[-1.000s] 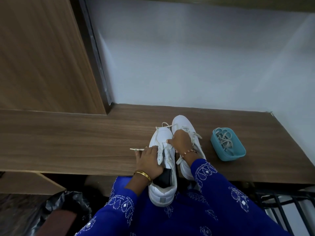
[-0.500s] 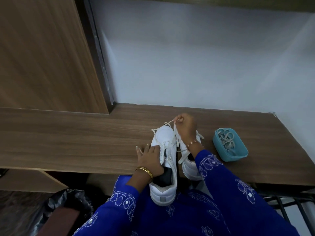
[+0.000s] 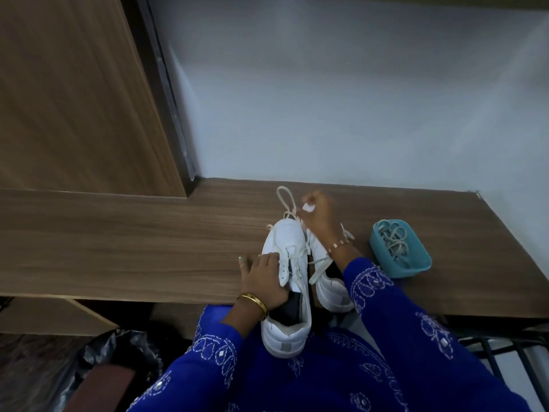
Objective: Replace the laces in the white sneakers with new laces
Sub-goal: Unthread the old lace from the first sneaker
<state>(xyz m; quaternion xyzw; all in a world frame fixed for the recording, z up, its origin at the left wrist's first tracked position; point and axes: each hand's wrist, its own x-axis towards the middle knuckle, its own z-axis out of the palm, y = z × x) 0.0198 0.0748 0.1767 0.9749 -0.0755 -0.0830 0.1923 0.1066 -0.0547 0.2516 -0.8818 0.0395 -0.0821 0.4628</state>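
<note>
Two white sneakers are sitting side by side at the near edge of the wooden desk (image 3: 148,248), heels overhanging it. Much of the right sneaker (image 3: 329,281) is being hidden by the right hand (image 3: 319,218), which is blurred; it is pinching the lace (image 3: 286,200) beyond the toes. The left hand (image 3: 264,278) is resting on the left sneaker (image 3: 289,254), fingers curled over its left side. Farther right, a teal tub (image 3: 413,269) is holding loose laces (image 3: 393,242).
</note>
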